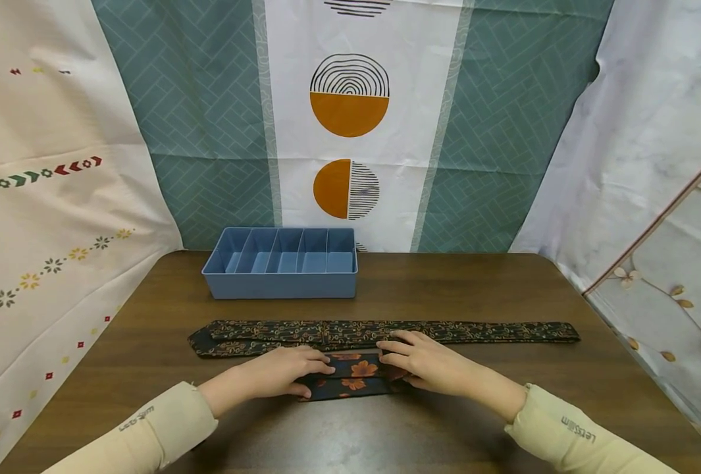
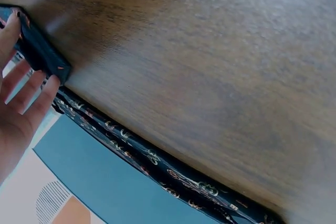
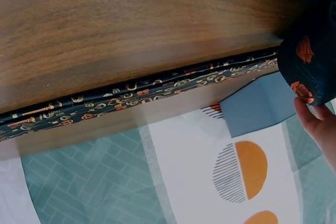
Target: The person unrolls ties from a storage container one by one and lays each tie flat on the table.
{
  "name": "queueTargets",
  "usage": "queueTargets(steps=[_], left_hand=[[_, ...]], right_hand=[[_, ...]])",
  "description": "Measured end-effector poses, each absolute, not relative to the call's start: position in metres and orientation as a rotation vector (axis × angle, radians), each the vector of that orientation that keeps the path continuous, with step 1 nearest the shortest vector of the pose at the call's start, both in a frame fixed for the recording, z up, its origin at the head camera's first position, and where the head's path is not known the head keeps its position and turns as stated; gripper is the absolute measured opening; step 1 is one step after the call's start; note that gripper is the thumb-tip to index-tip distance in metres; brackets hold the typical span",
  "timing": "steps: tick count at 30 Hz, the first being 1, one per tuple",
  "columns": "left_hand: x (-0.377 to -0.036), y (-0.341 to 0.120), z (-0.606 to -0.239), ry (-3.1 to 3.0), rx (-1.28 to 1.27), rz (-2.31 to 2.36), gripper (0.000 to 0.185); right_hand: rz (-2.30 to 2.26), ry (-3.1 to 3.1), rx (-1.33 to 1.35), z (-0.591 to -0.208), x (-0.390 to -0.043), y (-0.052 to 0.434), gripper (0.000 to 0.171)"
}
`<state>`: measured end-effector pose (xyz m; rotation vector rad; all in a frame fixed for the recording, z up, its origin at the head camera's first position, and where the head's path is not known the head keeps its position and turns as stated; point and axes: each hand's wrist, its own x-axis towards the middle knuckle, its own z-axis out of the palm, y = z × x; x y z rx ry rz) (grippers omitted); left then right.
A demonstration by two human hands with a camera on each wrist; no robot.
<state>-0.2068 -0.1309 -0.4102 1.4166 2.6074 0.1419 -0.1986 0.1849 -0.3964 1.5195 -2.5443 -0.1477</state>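
Note:
A dark necktie with orange flowers lies folded into a short bundle near the middle of the table. At its left end my left hand holds it, thumb on the near side and fingers across the top. My right hand grips the right end, where the cloth bulges upward in a rounded fold. Just beyond lies a second necktie, dark with a gold pattern, stretched sideways and doubled back on itself. In the left wrist view this patterned necktie runs past my fingertips.
A blue box with several compartments stands at the back, left of centre. The brown wooden table has curtains behind it and patterned cloth along both sides.

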Motion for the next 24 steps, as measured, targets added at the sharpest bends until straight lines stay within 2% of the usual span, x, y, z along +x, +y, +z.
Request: queueTargets(steps=[9, 24], left_hand=[[-0.206, -0.138, -0.412, 2.606, 1.437, 0.174, 0.049], [-0.205, -0.144, -0.408, 2.604, 1.41, 0.219, 0.049]], right_hand=[[-0.144, -2.497, 1.548, -0.399, -0.199, 0.187, 0.055], [-0.133, -2.497, 1.578, -0.394, -0.201, 0.189, 0.044]])
